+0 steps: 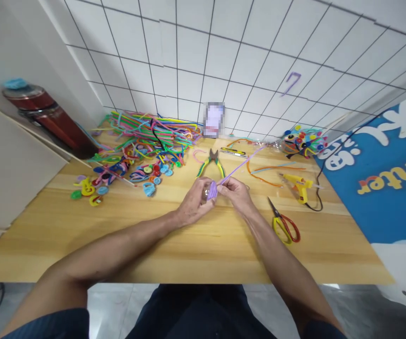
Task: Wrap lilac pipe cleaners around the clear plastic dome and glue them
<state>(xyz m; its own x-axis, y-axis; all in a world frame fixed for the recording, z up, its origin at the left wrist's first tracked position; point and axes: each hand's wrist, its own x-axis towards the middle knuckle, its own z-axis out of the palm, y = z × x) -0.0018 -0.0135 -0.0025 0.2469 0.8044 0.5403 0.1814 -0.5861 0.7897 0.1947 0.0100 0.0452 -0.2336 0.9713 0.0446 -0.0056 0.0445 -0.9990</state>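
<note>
Coils of fuzzy purple stem wrap a small clear piece, partly hidden by our fingers, over the middle of the wooden table. Our left hand grips the coils, thumb and fingers closed on them. Our right hand, just to the right, pinches the stem between thumb and fingertips; its loose length slants toward the far right. Just beyond our hands we see pliers with green-and-yellow handles spread, and farther on, a blurred phone by the grid-lined wall. To the right lie scissors with red and yellow handles, and beyond them a yellow glue gun. Toward the far left, we find heaped colourful stems near a dark red bottle; small bright craft pieces lie nearer to us.
</note>
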